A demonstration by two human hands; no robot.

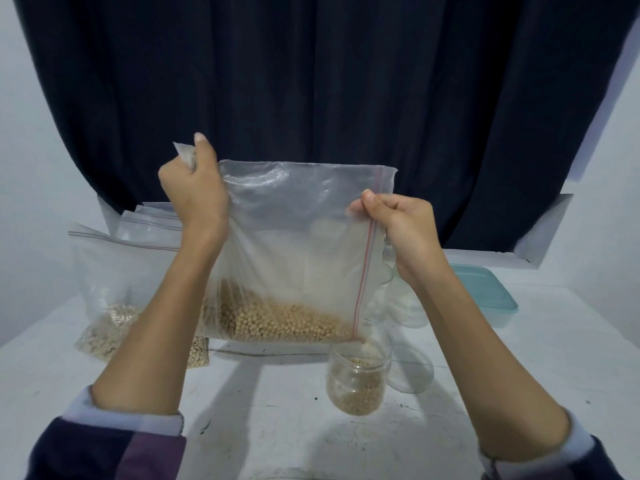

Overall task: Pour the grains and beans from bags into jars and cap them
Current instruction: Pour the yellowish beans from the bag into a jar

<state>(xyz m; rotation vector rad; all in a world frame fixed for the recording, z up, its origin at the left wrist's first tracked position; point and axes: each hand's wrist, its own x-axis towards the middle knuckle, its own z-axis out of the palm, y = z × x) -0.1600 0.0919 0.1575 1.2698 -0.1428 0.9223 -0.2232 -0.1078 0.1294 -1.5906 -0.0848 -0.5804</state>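
Note:
A clear zip bag [294,244] with a red seal strip hangs tilted above the table, round tan beans [284,322] gathered in its lower edge. My left hand [195,188] grips the bag's raised bottom corner. My right hand [403,225] pinches the zip edge at the right. The bag's lowest corner sits over the mouth of an open clear jar [358,379], which holds a shallow layer of beans.
Another clear bag of pale grains [104,306] lies at the left, with more zip bags [152,220] behind it. Empty clear jars [412,372] stand right of the filling jar. A teal-lidded plastic box [488,292] sits at the far right on the white table [270,410].

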